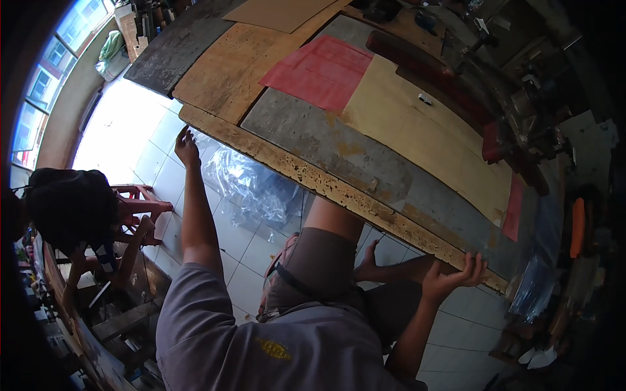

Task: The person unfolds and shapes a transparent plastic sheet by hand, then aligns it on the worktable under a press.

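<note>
A large workbench with a worn, pitted wooden front edge [313,176] crosses the view in front of me. My left hand [187,147] is raised beside the far left end of this edge, with its fingers loosely bent and apart and nothing visible in them. At the right end, my right hand [455,276] has its fingers curled over the wooden edge; its thumb is hidden. On the grey bench top [306,127] lie a red sheet [326,73] and a long cream sheet [424,130]. A small white object [424,98] rests on the cream sheet.
Crumpled clear plastic [251,186] lies on the tiled floor under the bench edge. Another person [72,208] sits low at left beside a red stool [140,203]. A dark red metal bar [433,81] and machine parts [525,107] stand along the right side.
</note>
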The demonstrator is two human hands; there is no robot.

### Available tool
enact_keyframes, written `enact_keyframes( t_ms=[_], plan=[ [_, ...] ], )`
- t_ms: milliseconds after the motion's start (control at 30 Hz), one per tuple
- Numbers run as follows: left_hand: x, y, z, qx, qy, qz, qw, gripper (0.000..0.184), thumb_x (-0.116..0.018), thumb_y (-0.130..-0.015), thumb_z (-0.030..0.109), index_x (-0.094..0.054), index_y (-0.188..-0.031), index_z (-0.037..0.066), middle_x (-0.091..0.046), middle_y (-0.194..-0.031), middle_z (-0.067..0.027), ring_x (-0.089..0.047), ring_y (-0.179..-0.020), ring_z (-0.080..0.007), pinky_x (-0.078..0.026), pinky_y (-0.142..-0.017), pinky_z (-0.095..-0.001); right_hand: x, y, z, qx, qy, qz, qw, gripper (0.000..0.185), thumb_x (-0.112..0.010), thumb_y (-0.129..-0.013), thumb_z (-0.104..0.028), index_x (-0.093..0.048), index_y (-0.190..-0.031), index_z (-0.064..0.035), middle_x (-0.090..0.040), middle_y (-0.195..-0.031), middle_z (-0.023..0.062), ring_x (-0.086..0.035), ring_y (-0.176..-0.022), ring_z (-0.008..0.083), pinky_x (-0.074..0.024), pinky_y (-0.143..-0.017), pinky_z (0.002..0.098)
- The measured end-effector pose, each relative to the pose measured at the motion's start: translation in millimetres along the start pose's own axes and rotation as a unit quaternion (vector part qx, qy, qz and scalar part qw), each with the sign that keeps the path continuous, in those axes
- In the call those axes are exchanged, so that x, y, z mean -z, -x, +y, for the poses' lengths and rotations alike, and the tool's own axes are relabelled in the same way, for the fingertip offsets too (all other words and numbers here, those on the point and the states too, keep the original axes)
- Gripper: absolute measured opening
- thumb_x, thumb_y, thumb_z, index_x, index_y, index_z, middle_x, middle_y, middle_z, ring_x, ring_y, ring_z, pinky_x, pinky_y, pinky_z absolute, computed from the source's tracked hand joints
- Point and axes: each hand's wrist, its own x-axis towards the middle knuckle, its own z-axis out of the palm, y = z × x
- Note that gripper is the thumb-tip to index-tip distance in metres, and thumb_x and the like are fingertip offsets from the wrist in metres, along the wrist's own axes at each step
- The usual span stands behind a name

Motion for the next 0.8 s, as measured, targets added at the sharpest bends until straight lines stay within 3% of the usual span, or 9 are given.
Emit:
enact_keyframes(
  t_ms=[67,133,200,300,367,467,533,633,800],
  plan=[
    [-16,-13,-42,0.027,0.037,-0.022,0.999,0.022,-0.062,-0.099,0.003,-0.072,-0.118,-0.001,-0.075,-0.107,-0.0117,-0.070,-0.093,-0.0173,-0.054,-0.079,-0.0306,-2,-1,-3,-0.001,-0.003,0.009,1.000,0.071,-0.072,-0.090,-0.032,-0.040,-0.147,-0.0054,-0.033,-0.155,0.0158,-0.023,-0.152,0.0401,-0.0032,-0.123,0.0665],
    [-35,-5,-54,-0.010,-0.169,-0.103,0.980,0.038,-0.071,-0.089,0.012,-0.066,-0.123,-0.006,-0.077,-0.098,-0.0176,-0.073,-0.095,-0.0294,-0.055,-0.087,-0.0390,-4,-3,-5,0.000,-0.005,0.018,1.000,0.072,-0.072,-0.089,-0.032,-0.039,-0.147,-0.0058,-0.034,-0.155,0.0157,-0.024,-0.152,0.0400,-0.0028,-0.123,0.0666],
    [-56,-1,-118,-0.030,-0.050,-0.154,0.986,0.041,-0.074,-0.087,0.021,-0.068,-0.121,-0.001,-0.074,-0.113,-0.0200,-0.070,-0.105,-0.0378,-0.054,-0.090,-0.0433,-4,-1,-6,-0.001,-0.005,0.020,1.000,0.071,-0.072,-0.088,-0.030,-0.040,-0.147,-0.0058,-0.034,-0.156,0.0157,-0.024,-0.152,0.0397,-0.0022,-0.122,0.0671],
    [-71,10,-161,-0.106,-0.076,-0.253,0.959,0.046,-0.075,-0.087,0.025,-0.065,-0.124,0.000,-0.070,-0.124,-0.0212,-0.064,-0.117,-0.0391,-0.051,-0.097,-0.0454,-1,-1,-5,-0.008,0.005,0.007,1.000,0.069,-0.073,-0.089,-0.031,-0.041,-0.145,-0.0063,-0.037,-0.153,0.0171,-0.026,-0.151,0.0420,-0.0084,-0.121,0.0685],
    [-81,23,-130,-0.249,-0.250,-0.274,0.895,0.044,-0.075,-0.088,0.026,-0.066,-0.122,0.000,-0.067,-0.127,-0.0235,-0.061,-0.122,-0.0406,-0.048,-0.101,-0.0472,3,0,-5,-0.013,0.010,-0.005,1.000,0.068,-0.074,-0.088,-0.031,-0.042,-0.143,-0.0065,-0.039,-0.151,0.0178,-0.027,-0.150,0.0432,-0.0126,-0.120,0.0692],
    [-66,64,-38,-0.131,-0.181,-0.240,0.945,0.042,-0.074,-0.089,0.025,-0.067,-0.122,-0.001,-0.063,-0.133,-0.0252,-0.057,-0.127,-0.0425,-0.047,-0.105,-0.0468,8,-3,-7,-0.019,0.009,-0.017,1.000,0.068,-0.075,-0.085,-0.027,-0.044,-0.142,-0.0064,-0.040,-0.150,0.0179,-0.030,-0.148,0.0432,-0.0159,-0.120,0.0688],
    [-50,101,8,-0.169,-0.261,-0.186,0.932,0.045,-0.071,-0.094,0.024,-0.065,-0.130,-0.001,-0.051,-0.148,-0.0249,-0.048,-0.139,-0.0424,-0.041,-0.114,-0.0454,12,-6,-11,-0.025,0.011,-0.023,0.999,0.069,-0.075,-0.084,-0.025,-0.044,-0.142,-0.0065,-0.041,-0.149,0.0180,-0.032,-0.147,0.0433,-0.0186,-0.120,0.0677],
    [-20,157,47,-0.111,-0.213,-0.180,0.954,0.042,-0.066,-0.101,0.027,-0.063,-0.137,0.006,-0.051,-0.151,-0.0196,-0.051,-0.139,-0.0360,-0.048,-0.107,-0.0443,16,-9,-14,-0.026,0.007,-0.019,0.999,0.068,-0.075,-0.083,-0.024,-0.045,-0.142,-0.0073,-0.042,-0.148,0.0180,-0.035,-0.145,0.0433,-0.0222,-0.119,0.0656],
    [24,257,79,0.009,-0.128,-0.257,0.958,0.037,-0.063,-0.103,0.021,-0.063,-0.139,0.010,-0.061,-0.142,-0.0119,-0.061,-0.128,-0.0270,-0.055,-0.097,-0.0391,9,-4,-7,-0.016,-0.025,0.010,1.000,0.068,-0.073,-0.086,-0.025,-0.045,-0.145,-0.0074,-0.042,-0.152,0.0153,-0.033,-0.148,0.0399,-0.0140,-0.122,0.0658]
  ],
)
